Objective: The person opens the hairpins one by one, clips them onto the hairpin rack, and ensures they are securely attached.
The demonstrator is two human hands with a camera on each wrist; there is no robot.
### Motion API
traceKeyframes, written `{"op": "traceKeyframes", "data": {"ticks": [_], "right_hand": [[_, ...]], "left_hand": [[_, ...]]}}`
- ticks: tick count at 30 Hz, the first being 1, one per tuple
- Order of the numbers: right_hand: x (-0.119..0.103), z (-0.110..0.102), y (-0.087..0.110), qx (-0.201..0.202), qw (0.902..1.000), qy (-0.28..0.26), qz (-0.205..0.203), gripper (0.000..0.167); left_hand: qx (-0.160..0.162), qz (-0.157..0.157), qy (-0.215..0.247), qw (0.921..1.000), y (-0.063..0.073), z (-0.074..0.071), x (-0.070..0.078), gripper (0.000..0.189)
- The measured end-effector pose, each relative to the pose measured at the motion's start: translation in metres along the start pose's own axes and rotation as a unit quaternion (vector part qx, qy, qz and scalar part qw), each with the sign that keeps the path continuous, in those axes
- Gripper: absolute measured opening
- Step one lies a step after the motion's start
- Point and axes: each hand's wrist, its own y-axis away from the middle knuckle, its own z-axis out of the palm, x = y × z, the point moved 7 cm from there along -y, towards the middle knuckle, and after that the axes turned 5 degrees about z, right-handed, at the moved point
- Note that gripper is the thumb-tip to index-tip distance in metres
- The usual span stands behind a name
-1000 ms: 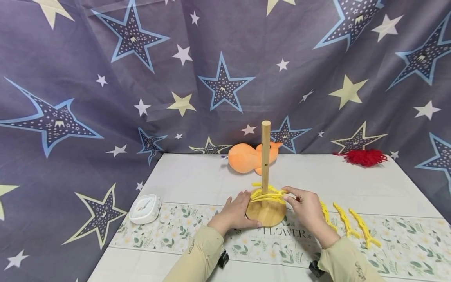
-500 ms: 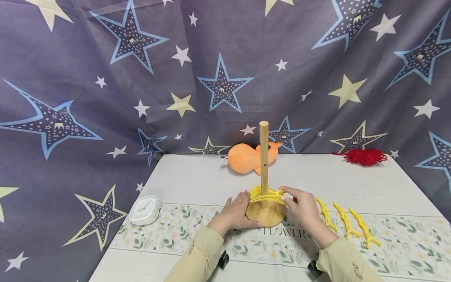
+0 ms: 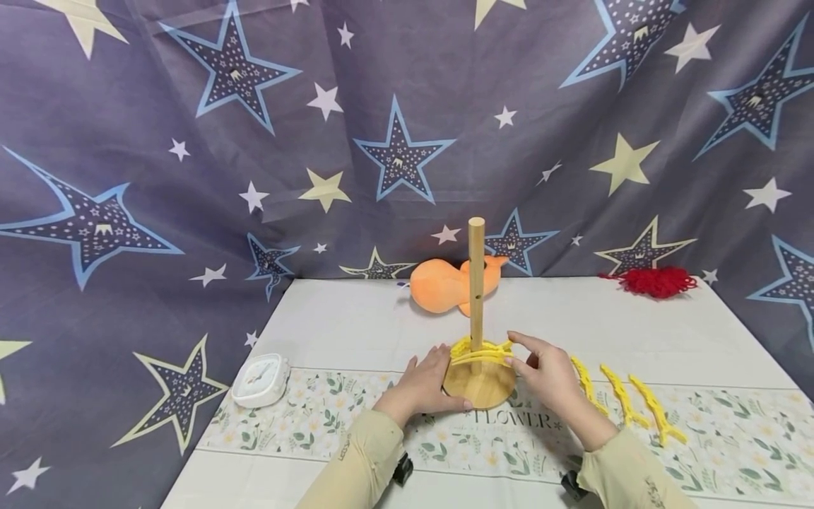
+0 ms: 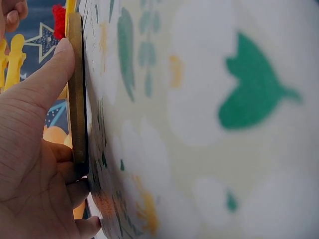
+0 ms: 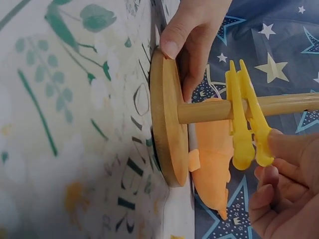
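A wooden post (image 3: 476, 283) rises from a round wooden base (image 3: 480, 389) on the table. My left hand (image 3: 420, 389) holds the base by its left rim; in the left wrist view the thumb (image 4: 57, 74) presses the edge and other fingers bend around it. Low on the post, yellow plastic branch-like pieces (image 3: 486, 355) lie crosswise. My right hand (image 3: 553, 378) pinches the right end of one between thumb and fingers. The right wrist view shows two yellow arms (image 5: 254, 114) side by side across the post, rounded ends near my right thumb. How they join the post is hidden.
Three loose yellow pieces (image 3: 623, 397) lie right of my right hand. An orange plush toy (image 3: 439, 286) is behind the post, and red yarn (image 3: 658, 283) lies at the back right. A white clock (image 3: 261, 379) stands at left. A star-patterned curtain (image 3: 407, 155) hangs behind the table.
The yellow end that stuck out behind the post a second ago has drawn in toward the others. My right hand shifted slightly left and then barely moved. The left hand stays on the base.
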Motion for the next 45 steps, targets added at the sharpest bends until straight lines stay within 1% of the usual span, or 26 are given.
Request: {"op": "traceKeyframes", "data": {"ticks": [6, 10, 18, 26, 31, 34, 40, 42, 45], "right_hand": [[0.002, -0.017, 0.008, 0.007, 0.9999, 0.001, -0.008, 0.046], [0.009, -0.032, 0.014, 0.013, 0.9998, 0.011, -0.003, 0.045], [0.041, -0.053, 0.024, 0.001, 0.9995, 0.02, 0.026, 0.048], [0.069, -0.078, 0.036, 0.01, 0.9963, 0.063, 0.058, 0.049], [0.083, -0.094, 0.044, 0.024, 0.9938, 0.087, 0.065, 0.05], [0.092, -0.102, 0.05, 0.016, 0.9918, 0.097, 0.082, 0.052], [0.112, -0.113, 0.057, -0.02, 0.9852, 0.107, 0.133, 0.067], [0.118, -0.116, 0.058, -0.023, 0.9829, 0.118, 0.14, 0.069], [0.126, -0.119, 0.06, -0.026, 0.9811, 0.135, 0.136, 0.069]], "left_hand": [[0.0, 0.004, -0.001, 1.0, 0.001, 0.0, 0.0, 0.115], [-0.002, 0.005, 0.0, 1.0, 0.002, -0.001, 0.0, 0.114], [-0.002, 0.001, -0.008, 1.0, 0.004, -0.004, -0.001, 0.112], [-0.001, 0.003, -0.004, 1.0, 0.003, -0.003, -0.002, 0.111], [-0.001, 0.001, -0.002, 1.0, 0.0, -0.002, -0.004, 0.112], [-0.001, 0.001, -0.003, 1.0, -0.001, -0.001, -0.003, 0.113], [0.003, 0.001, -0.004, 1.0, 0.0, -0.001, -0.001, 0.112], [0.004, 0.003, -0.003, 1.0, 0.0, -0.001, 0.0, 0.112], [0.002, 0.003, -0.003, 1.0, 0.0, -0.001, 0.0, 0.111]]}}
